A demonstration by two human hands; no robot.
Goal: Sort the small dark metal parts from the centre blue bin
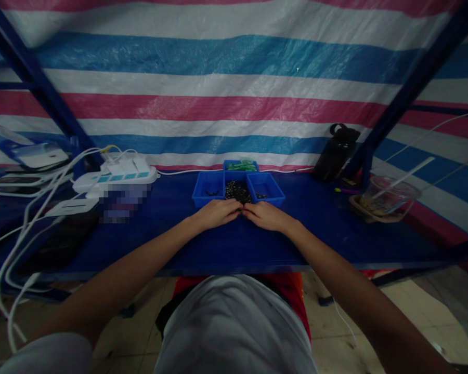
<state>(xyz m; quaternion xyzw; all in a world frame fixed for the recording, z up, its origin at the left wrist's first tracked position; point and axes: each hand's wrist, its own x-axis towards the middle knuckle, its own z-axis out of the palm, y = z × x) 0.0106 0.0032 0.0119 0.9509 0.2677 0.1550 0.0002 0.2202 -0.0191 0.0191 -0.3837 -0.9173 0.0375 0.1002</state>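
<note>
Fingertips (237, 206) of the left hand (217, 212) and right hand (267, 215) meet at the near edge of the small dark parts (237, 190), heaped in the middle; whether they pinch one, I cannot tell. A loose pinch could drop a part onto the blue table (242, 244). Left bin (207, 182) and right bin (269, 183) flank the heap, each with a few pieces; a knocking wrist could spill them. Green packets (242, 165) lie behind.
</note>
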